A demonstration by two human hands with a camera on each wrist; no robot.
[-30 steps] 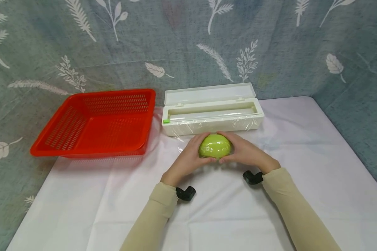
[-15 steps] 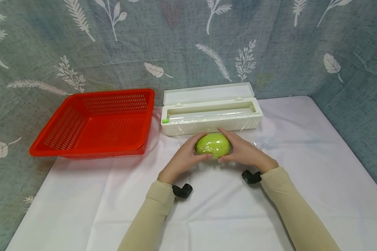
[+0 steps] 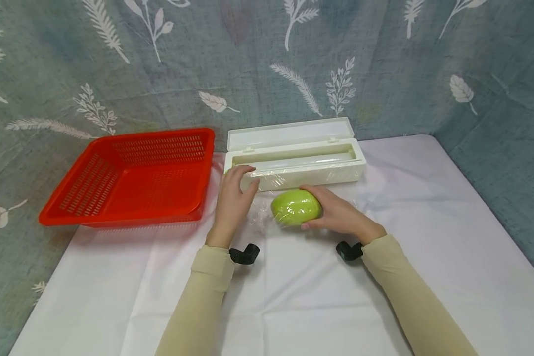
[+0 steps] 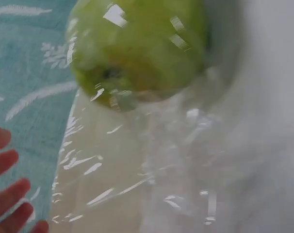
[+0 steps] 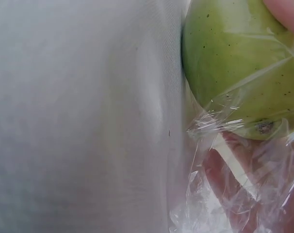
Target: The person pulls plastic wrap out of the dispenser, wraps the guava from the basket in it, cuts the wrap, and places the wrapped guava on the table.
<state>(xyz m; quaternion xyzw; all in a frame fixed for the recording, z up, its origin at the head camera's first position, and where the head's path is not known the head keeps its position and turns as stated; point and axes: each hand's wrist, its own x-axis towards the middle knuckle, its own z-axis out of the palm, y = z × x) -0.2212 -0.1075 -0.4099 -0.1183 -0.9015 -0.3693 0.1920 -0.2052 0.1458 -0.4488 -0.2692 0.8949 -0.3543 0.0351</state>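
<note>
A smooth green mango (image 3: 295, 207), wrapped in clear cling film, is held on the white cloth by my right hand (image 3: 335, 212). Its thumb lies on the near side and its fingers on the far side. Bunched film (image 5: 234, 194) gathers round the stem end in the right wrist view. My left hand (image 3: 231, 202) is off the fruit, fingers apart and bent, by the front left of the white cling film box (image 3: 302, 173). In the left wrist view its fingers (image 4: 11, 199) are spread, holding nothing, and loose film (image 4: 103, 184) trails from the mango (image 4: 137, 48).
The box stands with its lid (image 3: 289, 134) up and the film roll (image 3: 298, 162) visible inside. To the left sits a red plastic basket (image 3: 138, 220). A patterned grey-green cloth (image 3: 249, 59) hangs behind the white-covered table (image 3: 302, 306).
My left hand has let go of the mango and moved left, towards the box's front left. The right hand still holds the fruit, which now lies more exposed on its left side.
</note>
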